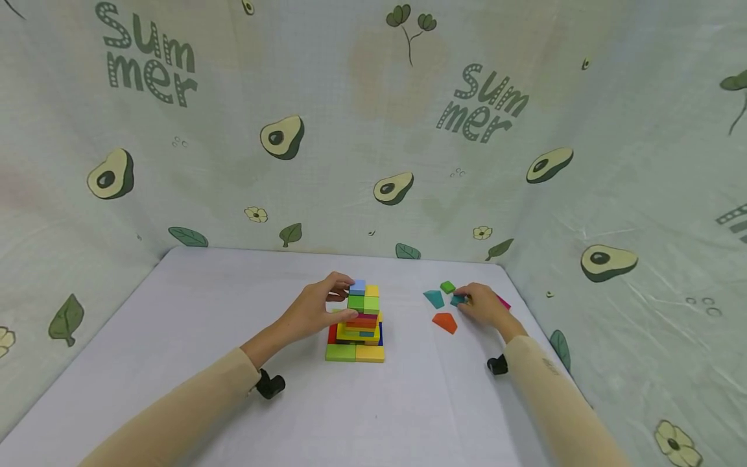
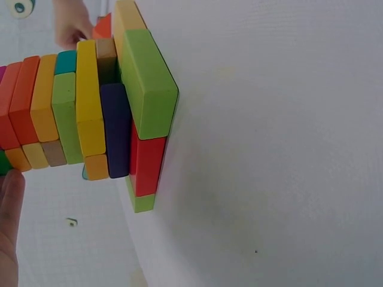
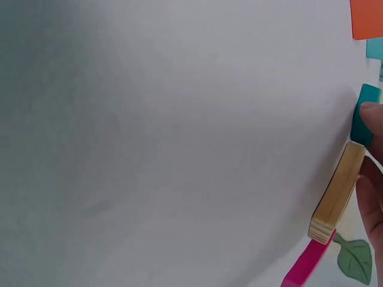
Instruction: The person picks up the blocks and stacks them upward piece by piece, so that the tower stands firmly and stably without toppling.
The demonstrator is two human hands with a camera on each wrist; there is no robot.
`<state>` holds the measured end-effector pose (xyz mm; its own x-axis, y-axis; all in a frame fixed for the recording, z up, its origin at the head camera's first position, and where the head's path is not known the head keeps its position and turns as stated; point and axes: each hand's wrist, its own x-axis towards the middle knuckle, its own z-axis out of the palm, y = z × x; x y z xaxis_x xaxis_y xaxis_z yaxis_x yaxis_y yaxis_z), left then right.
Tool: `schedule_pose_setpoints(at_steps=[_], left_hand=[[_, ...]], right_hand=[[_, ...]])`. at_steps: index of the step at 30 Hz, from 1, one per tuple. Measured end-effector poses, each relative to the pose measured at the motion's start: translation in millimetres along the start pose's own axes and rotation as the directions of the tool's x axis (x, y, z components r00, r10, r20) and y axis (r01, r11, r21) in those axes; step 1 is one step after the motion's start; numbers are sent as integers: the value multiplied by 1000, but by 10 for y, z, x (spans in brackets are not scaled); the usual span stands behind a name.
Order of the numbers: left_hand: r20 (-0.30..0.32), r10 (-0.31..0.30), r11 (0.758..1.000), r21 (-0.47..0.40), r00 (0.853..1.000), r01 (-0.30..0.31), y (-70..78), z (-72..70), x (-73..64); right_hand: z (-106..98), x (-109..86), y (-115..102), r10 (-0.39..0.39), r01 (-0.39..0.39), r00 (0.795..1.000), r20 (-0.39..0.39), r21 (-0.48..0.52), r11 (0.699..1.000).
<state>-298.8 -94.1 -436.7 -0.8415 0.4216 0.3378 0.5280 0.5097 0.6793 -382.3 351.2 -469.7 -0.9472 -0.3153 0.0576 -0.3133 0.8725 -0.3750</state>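
A stepped tower of coloured wooden blocks (image 1: 363,322) stands on the table, with a light blue block (image 1: 358,287) on top. My left hand (image 1: 309,311) is at the tower's left side, its thumb beside the upper layers and its fingers near the top. In the left wrist view a straight digit touches a dark green block (image 2: 5,162). To the right, my right hand (image 1: 486,306) pinches a teal block (image 3: 362,116) low over the table, thumb against its face. Against its end lies a bare-wood-sided block (image 3: 338,191), then a magenta block (image 3: 305,263). The right fingertips are partly out of frame.
Left of the right hand lie an orange block (image 1: 446,322), a pointed teal piece (image 1: 434,298) and a green block (image 1: 447,287). White cloth covers the table (image 1: 233,285). Printed fabric (image 1: 338,78) hangs behind and at the sides.
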Motion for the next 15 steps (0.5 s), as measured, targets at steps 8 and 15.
schedule_pose_setpoints(at_steps=[8,15], left_hand=[[10,-8,1000,-18,1000,8,18,-11,-4],[8,-8,1000,0,1000,8,9,-25,-11]], right_hand=[[-156,-62,-200,-39,40,998,-59,5,999],[-407,-121,-832,-221,235,962,-159,76,969]])
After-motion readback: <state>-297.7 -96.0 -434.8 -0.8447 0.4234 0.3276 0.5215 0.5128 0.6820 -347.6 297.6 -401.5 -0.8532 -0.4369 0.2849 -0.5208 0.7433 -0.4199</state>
